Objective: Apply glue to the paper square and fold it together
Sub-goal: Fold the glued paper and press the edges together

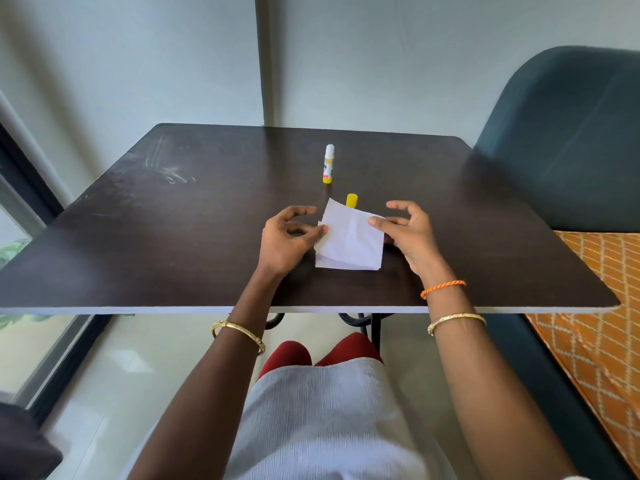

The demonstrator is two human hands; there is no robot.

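Between both hands' fingers (375,221), folded paper square (349,242), pinched at edges

There is only one view, from a camera worn on the person's head. It looks forward and down, over the person's lap, onto a dark table (207,216) whose near edge crosses the middle of the picture. The lens is wide: the far wall (138,64) bends at the sides, and a window at the left and a dark chair (568,140) at the right are both included. The table centre is quite near the camera, within arm's reach.
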